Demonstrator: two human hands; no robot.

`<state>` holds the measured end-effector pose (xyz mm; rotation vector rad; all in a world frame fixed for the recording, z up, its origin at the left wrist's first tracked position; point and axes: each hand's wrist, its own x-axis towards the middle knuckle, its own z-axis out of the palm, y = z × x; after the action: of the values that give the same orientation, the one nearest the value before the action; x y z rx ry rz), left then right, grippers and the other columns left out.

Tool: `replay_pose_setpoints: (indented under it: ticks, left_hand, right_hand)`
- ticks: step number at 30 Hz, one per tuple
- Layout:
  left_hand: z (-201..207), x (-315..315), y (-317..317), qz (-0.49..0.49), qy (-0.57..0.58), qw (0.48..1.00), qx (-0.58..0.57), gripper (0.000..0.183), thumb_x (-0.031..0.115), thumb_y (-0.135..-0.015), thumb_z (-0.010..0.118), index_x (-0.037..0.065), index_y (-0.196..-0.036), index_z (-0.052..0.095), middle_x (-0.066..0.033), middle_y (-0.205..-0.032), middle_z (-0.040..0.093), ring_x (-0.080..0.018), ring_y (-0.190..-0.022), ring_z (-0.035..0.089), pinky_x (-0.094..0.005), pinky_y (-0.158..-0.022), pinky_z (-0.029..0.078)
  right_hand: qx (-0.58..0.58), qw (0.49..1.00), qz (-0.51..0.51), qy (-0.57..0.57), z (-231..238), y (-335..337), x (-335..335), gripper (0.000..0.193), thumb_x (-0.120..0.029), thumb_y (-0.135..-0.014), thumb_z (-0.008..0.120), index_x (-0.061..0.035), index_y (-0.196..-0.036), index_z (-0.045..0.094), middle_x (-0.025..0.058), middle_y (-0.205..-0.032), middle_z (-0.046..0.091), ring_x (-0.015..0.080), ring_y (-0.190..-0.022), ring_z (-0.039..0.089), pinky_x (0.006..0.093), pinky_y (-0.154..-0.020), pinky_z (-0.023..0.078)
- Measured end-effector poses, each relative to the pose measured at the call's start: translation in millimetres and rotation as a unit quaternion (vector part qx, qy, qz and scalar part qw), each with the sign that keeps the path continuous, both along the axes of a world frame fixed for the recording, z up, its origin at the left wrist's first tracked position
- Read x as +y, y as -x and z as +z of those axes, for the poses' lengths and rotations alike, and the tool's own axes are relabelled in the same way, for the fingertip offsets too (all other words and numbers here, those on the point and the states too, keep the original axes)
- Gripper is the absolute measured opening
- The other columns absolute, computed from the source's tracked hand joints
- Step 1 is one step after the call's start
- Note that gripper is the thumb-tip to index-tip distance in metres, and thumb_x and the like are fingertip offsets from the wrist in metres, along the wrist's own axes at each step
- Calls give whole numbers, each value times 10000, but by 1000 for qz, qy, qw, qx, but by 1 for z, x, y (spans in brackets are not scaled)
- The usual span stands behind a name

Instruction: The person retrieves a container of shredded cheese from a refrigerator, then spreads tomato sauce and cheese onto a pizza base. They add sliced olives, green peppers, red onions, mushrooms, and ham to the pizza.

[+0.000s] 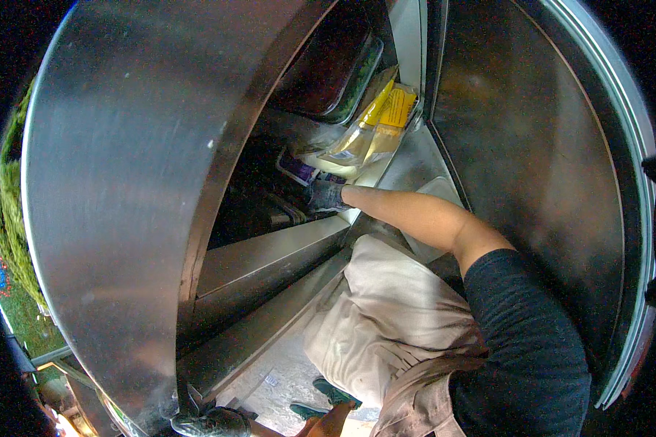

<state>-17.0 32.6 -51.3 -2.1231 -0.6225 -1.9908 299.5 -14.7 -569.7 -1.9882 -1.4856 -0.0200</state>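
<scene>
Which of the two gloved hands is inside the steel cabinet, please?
The right hand, near the yellow-topped bags; the left hand is outside, by the steel panel.

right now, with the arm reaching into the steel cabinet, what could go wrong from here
1. The clear-and-yellow packaging sits just beside the gloved right hand, near the opening, so pulling back might drag it along or tip it out.
2. The bare right forearm lies across the opening; if the open steel door swung in, it could press on the arm.
3. The interior is dark around the fingers, so they might bump something unseen.
</scene>
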Motion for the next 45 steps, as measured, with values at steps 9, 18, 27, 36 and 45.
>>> replay_pose_setpoints:
  ticks: [9,18,27,36,45]
  left_hand:
    - [-1,1,4,4,-3,1000,5,508,404,-929,678,-20,-1204,623,-224,-1131,667,-295,-943,622,-424,-855,546]
    - [2,1,7,9,-4,1000,8,499,392,-944,671,-14,-1229,615,-222,-1155,665,-293,-963,623,-417,-875,546]
    - [4,-1,10,11,-5,1000,15,491,380,-958,663,-8,-1254,607,-220,-1179,663,-290,-984,624,-410,-895,546]
    - [5,22,24,32,-33,997,64,483,368,-973,655,-2,-1279,599,-218,-1203,661,-288,-1005,625,-402,-914,546]
    - [11,52,57,-121,89,984,100,523,272,-954,727,-21,-1344,541,-227,-1321,607,-344,-1119,592,-467,-990,531]
  right_hand:
    - [-103,982,1,161,39,3,-21,126,-158,-847,627,-167,-873,749,121,-880,684,326,-836,670,461,-682,515]
    - [268,950,-98,130,100,9,-51,103,-147,-841,664,-72,-891,714,162,-896,686,337,-822,655,467,-700,514]
    - [363,931,-43,21,118,-3,-75,150,-151,-813,691,-63,-932,707,163,-889,693,297,-829,637,408,-754,509]
    - [528,843,-85,-58,168,-4,-117,131,-102,-834,682,-27,-936,715,53,-764,651,182,-689,556,351,-685,486]
    - [377,909,-160,-76,175,12,-141,214,-158,-869,651,-69,-1056,703,143,-924,721,283,-823,674,406,-763,541]
